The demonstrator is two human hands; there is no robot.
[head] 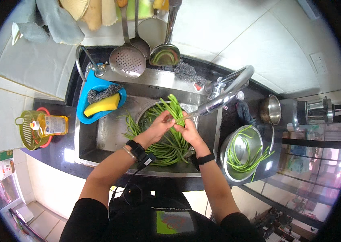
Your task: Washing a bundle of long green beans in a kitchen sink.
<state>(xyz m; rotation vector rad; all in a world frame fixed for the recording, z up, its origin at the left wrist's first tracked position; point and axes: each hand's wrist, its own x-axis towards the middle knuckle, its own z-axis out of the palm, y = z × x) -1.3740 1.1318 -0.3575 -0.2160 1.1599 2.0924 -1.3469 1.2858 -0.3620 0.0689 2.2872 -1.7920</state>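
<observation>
Both my left hand (157, 128) and my right hand (189, 129) grip a bunch of long green stems (174, 109), perhaps garlic scapes or long beans, below the chrome faucet (215, 104). Water runs from its spout onto the bunch between my hands. Beneath them, more of the stems (167, 152) lie curled in and around a round basin (142, 118) in the steel sink (104, 136). The basin's rim is largely covered. To the right, a steel bowl (225, 151) on the counter holds several loose stems (246, 155), some hanging over its edge.
A blue corner caddy (82, 106) with a yellow sponge (102, 105) and steel scourer sits at the sink's left. Behind hang a skimmer (128, 60) and a ladle (165, 54). A dish-soap bottle (56, 125) stands far left; a small pot (270, 109) stands right.
</observation>
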